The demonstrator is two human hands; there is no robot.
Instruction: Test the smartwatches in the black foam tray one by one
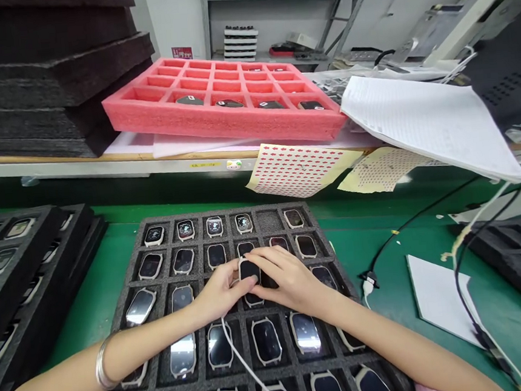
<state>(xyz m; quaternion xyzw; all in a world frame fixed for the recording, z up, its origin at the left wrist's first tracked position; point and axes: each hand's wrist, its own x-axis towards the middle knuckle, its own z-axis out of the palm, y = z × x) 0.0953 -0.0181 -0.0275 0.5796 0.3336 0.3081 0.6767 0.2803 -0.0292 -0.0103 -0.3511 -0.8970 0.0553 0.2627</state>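
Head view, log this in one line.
left hand: holding dark-screened watch; right hand: on same watch; place: over foam tray; white cable: below left hand

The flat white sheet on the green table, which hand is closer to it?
Right. The right hand is left of the flat white sheet, over the dark grey foam tray; the left hand is farther left, across the small black-screened watch both hold.
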